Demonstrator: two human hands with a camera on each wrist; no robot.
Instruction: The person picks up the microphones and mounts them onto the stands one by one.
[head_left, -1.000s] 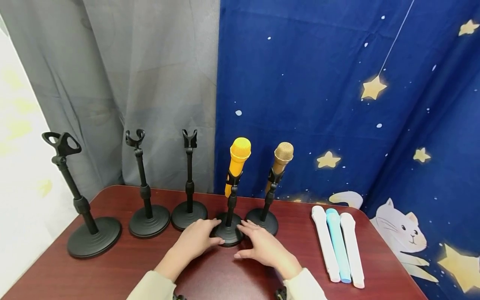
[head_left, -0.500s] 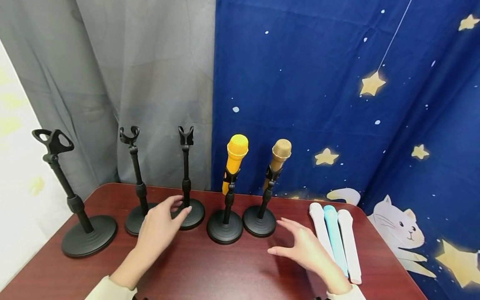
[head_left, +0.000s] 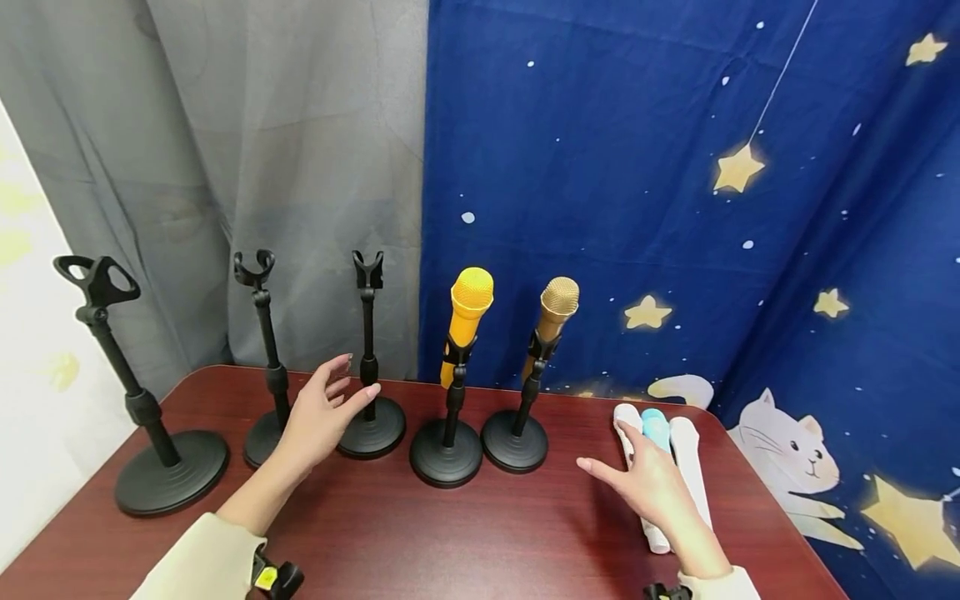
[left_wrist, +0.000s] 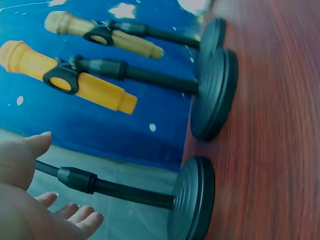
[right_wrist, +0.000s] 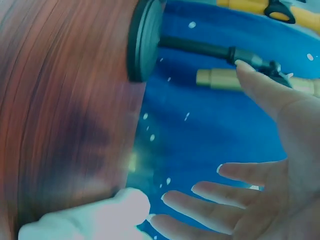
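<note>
left grip (head_left: 315,417), fingers apart, hangs beside a black stand (head_left: 368,369); and here's the right grip (head_left: 654,478), fingers apart too, over three mics (head_left: 655,428) lying side by side on the desk (head_left: 480,542)!

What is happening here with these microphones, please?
A person's left grip is open near an empty microphone stand; the right grip, also holding nothing, is by two white microphones and a light-blue microphone on the table. A yellow microphone and a gold microphone sit in other stands; two more stands are empty.
</note>
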